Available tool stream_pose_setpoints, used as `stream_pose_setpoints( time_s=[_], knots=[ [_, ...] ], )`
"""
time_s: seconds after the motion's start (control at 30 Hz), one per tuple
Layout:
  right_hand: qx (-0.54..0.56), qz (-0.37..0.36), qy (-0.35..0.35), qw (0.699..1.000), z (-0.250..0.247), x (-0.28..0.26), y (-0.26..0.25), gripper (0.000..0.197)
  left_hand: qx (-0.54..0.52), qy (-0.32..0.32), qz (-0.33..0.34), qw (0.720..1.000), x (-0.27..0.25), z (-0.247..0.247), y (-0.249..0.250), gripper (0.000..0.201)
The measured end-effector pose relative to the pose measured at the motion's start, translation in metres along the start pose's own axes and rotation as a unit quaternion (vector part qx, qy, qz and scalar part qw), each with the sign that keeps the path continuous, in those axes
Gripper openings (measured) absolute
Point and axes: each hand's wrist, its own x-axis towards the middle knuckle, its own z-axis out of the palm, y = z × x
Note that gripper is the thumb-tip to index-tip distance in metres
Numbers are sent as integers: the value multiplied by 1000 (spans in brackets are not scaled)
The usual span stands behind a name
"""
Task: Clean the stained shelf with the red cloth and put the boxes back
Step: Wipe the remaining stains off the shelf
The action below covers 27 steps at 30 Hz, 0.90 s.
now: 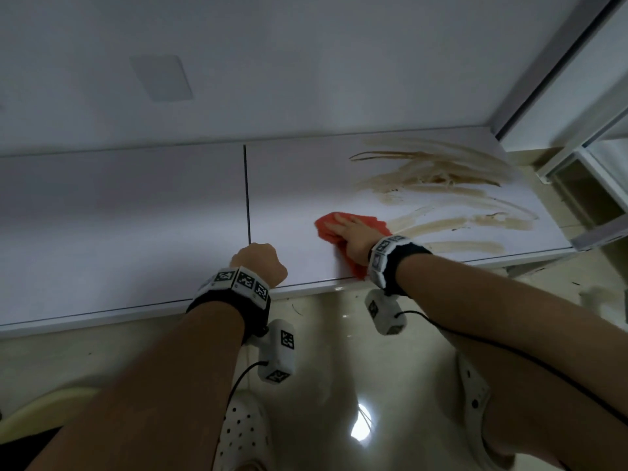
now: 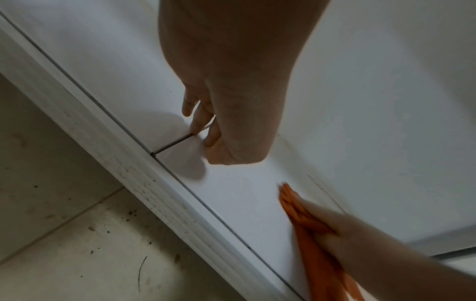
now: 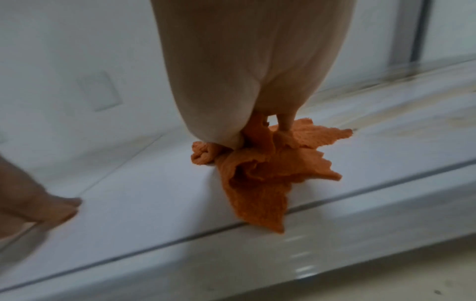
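Note:
The white shelf runs across the head view, with brown smeared stain streaks on its right part. My right hand lies flat on the red cloth, fingers straight, pressing it on the shelf just left of the stains. One corner of the cloth hangs over the front edge under my right hand. My left hand is curled into a fist, holds nothing, and rests on the shelf near the front edge. The left wrist view shows its curled fingers on the shelf. No boxes are in view.
A dark seam splits the shelf just behind my left hand. A white wall with a blank plate stands behind. A metal frame closes the right end. Below lie glossy floor tiles and my white clogs.

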Motion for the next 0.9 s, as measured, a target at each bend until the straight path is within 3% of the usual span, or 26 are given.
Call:
stream_pose_setpoints(
  time_s=[0.13, 0.33, 0.43, 0.53, 0.63, 0.77, 0.83, 0.9],
  knots=[
    [-71, 72, -13, 995, 6, -23, 30, 63, 0, -2, -1, 1000, 0, -2, 3, 32],
    [-64, -59, -7, 996, 24, -30, -5, 59, -9, -3, -11, 1000, -3, -4, 6, 31],
    [139, -72, 19, 987, 13, -20, -23, 53, 2, -8, -12, 1000, -3, -5, 2, 26],
    [310, -29, 99, 945, -10, -8, -31, 50, 7, -11, -7, 1000, -4, -5, -2, 22],
    [439, 61, 75, 893, -24, 2, -20, 52, 6, -7, 1, 1000, -4, -5, -5, 24],
    [230, 164, 162, 946, -17, 6, 9, 46, -8, 5, 5, 1000, -2, -5, -2, 29],
    [135, 87, 208, 965, -6, 3, 12, 44, -16, 7, 2, 1000, -2, -4, 0, 21],
    [34, -30, 177, 983, 8, -3, 8, 49, -19, 6, 3, 1000, -3, -3, 0, 20]
  ],
)
